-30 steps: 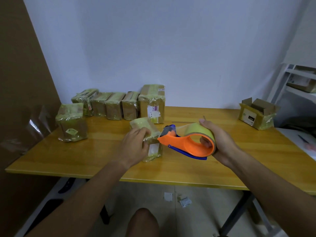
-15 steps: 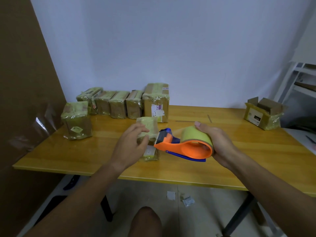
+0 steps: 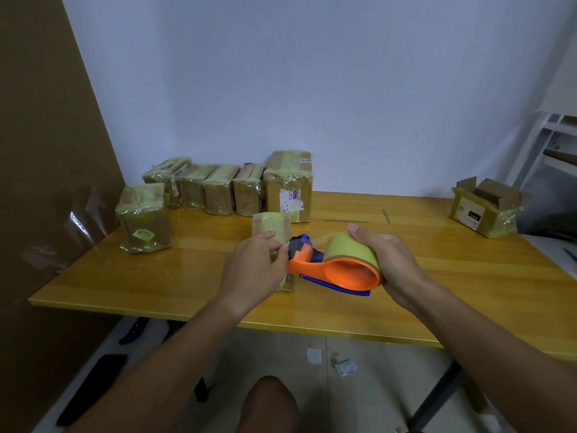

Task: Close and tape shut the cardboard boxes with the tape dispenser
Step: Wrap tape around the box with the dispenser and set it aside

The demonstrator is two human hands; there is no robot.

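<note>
Hands at work: left hand and right hand meet over the near middle of the bench, at the centre of the frame.
Left grip: thumb and fingers curl in at the toothed nose of the tape dispenser, seemingly pinching the loose tape end there; the film itself is too clear to make out, so that is a judgement.
Right grip: fingers and thumb wrap around the yellow-green roll at the wide end of the orange dispenser, holding it just above the bench with its nose pointing left.
Box in hand: a small wrapped box stands upright directly behind the left hand, partly hidden by it and touching or nearly touching the dispenser's nose; it already shows a good deal of greenish tape.
Done so far: a lone taped box stands at centre left, and a row of taped boxes lines the back wall at upper left of the bench, all closed and wrapped.
Left to do: one open box sits at the far right edge of the bench, well apart, its flaps up and untaped on top.
Progress: judged well past halfway, with the current box appearing near its last strips and the open one yet to be closed.
</note>
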